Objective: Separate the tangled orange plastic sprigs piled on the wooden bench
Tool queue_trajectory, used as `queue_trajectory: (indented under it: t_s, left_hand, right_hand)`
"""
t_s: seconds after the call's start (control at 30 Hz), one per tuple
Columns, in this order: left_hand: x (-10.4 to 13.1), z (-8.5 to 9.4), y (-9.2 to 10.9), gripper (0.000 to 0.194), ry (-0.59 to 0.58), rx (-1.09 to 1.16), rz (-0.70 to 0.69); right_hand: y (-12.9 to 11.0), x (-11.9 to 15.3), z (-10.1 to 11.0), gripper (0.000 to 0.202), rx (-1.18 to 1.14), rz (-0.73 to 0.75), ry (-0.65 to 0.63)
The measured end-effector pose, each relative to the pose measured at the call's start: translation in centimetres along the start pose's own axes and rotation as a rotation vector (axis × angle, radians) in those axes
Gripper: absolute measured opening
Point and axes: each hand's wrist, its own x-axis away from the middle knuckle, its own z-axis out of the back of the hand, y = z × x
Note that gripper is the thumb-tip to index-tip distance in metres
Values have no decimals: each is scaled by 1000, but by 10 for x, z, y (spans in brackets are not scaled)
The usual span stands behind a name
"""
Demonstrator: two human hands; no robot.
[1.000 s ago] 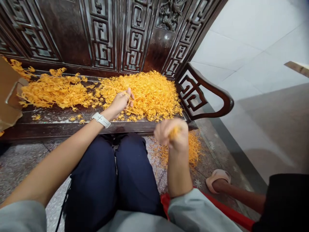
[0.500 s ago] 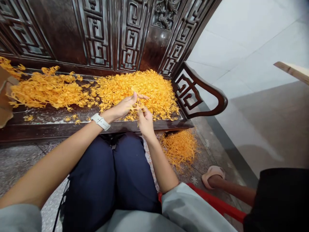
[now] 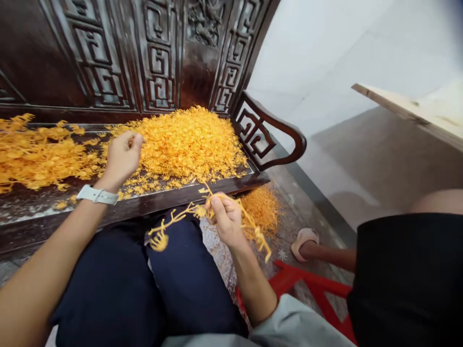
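My right hand (image 3: 227, 219) grips a branching yellow plastic stem (image 3: 181, 214) above my right knee. One arm of the stem hangs left and ends in a small claw-like flower piece; another droops to the right. My left hand (image 3: 125, 154), with a pale watch strap at the wrist, is raised over the bench's left-middle part. Its fingers are curled together, and whatever they may hold is hidden. Beside it spreads a large heap of small yellow flower-like pieces (image 3: 191, 140) on the dark wooden bench (image 3: 159, 200).
More yellow stems with pieces (image 3: 39, 154) lie on the bench at left. A pile of thin bare stems (image 3: 262, 209) is on the floor under the bench's right end. The carved armrest (image 3: 298, 147) juts out. At right are a red stool (image 3: 318, 284) and another person's slippered foot (image 3: 304, 243).
My hands were together at the heap and are now apart. The left has moved left, the right down toward my lap with the stem. The view has swung right.
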Motion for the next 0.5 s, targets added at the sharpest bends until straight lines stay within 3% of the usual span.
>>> queue_trajectory:
  t_s: [0.03, 0.07, 0.2, 0.23, 0.3, 0.4, 0.43, 0.5]
  left_hand:
    - [-2, -4, -2, 16, -46, -3, -16]
    - [-4, -10, -2, 20, -59, -23, -42]
    - [-5, -36, 13, 82, -144, -167, -119]
    - [-3, -40, 19, 81, -215, -149, -111]
    - [6, -43, 31, 60, -440, -9, -69]
    - [28, -41, 47, 75, -853, 238, 39]
    - [35, -39, 51, 78, -946, 272, 62]
    - [44, -36, 57, 69, -1015, 274, 49]
  right_hand:
    - [2, 0, 4, 48, -85, -26, 10]
    - [3, -1, 6, 50, -157, -48, 19]
    - [4, -11, 5, 50, -305, -62, 61]
    - [4, -14, 5, 49, -330, -48, 78]
    - [3, -19, 7, 46, -381, -3, 125]
    - [5, -25, 13, 44, -431, 69, 230]
    - [7, -27, 16, 45, -429, 85, 264]
    - [11, -27, 22, 48, -414, 108, 310]
